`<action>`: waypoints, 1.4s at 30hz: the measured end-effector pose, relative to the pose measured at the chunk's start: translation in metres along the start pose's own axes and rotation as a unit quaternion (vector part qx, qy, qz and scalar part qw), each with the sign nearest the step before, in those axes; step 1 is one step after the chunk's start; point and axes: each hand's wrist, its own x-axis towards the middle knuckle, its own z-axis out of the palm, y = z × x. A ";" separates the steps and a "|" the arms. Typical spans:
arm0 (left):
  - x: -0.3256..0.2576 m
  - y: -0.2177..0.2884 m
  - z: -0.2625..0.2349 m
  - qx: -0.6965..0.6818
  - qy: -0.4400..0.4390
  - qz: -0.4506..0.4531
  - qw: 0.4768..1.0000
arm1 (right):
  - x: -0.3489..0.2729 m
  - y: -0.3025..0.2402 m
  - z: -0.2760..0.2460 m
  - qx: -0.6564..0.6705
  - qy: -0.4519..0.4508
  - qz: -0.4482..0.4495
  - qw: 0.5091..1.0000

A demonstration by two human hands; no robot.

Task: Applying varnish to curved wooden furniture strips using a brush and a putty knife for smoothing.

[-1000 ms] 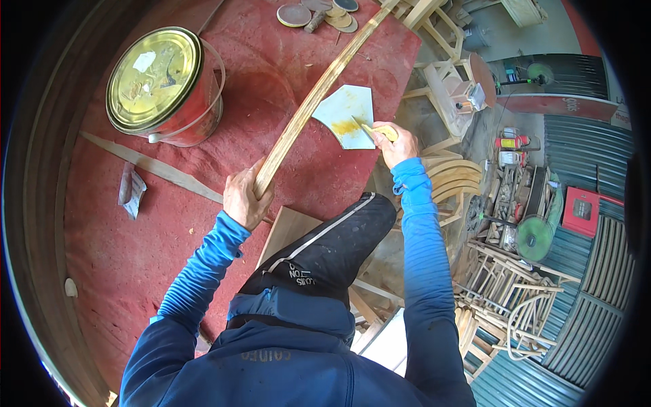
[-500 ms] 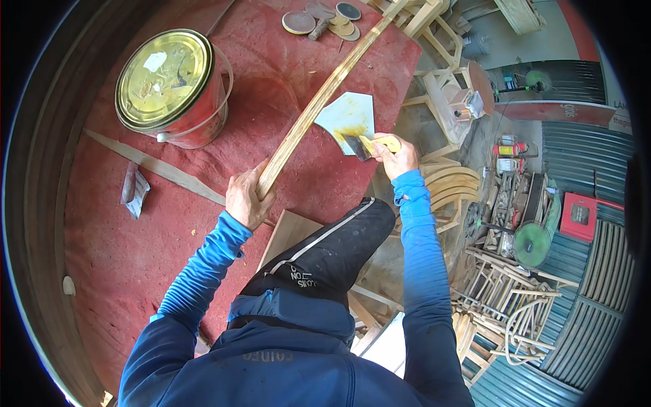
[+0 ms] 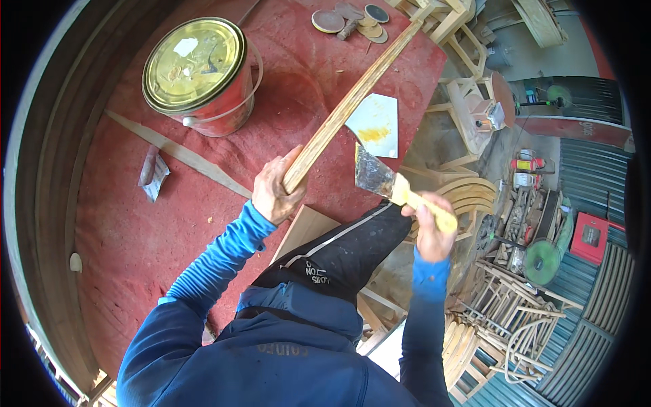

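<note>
My left hand [image 3: 277, 188] is closed round the near end of a long, narrow wooden strip [image 3: 352, 100], which slants away to the far right over the red surface. A putty knife [image 3: 380, 178] is in my right hand [image 3: 432, 227], gripped by its yellow handle. Its broad, stained metal blade points up and left, apart from the strip. Just beyond the blade lies a white angular plate [image 3: 380, 122] smeared with yellow-brown paste.
A red bucket with a gold lid [image 3: 196, 64] stands on the red table [image 3: 169, 224] at the left. A second scraper [image 3: 150, 173] lies near a flat wooden piece [image 3: 176, 152]. Round discs [image 3: 329, 21] sit at the far edge. Wooden frames [image 3: 468, 115] stand on the right.
My right hand has drawn the putty knife off the white plate, back toward me and to the right, with the blade now raised. My left hand still grips the strip.
</note>
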 end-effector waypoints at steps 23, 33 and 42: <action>-0.001 0.035 0.013 -0.048 0.019 -0.019 0.998 | -0.069 -0.040 0.041 -0.317 -0.169 -0.293 0.886; 0.000 0.037 0.011 0.023 -0.001 0.022 0.999 | -0.071 -0.052 0.049 -0.387 -0.185 -0.290 0.855; -0.001 0.032 0.010 0.032 0.003 0.024 0.999 | -0.064 -0.055 0.055 -0.337 -0.134 -0.288 0.886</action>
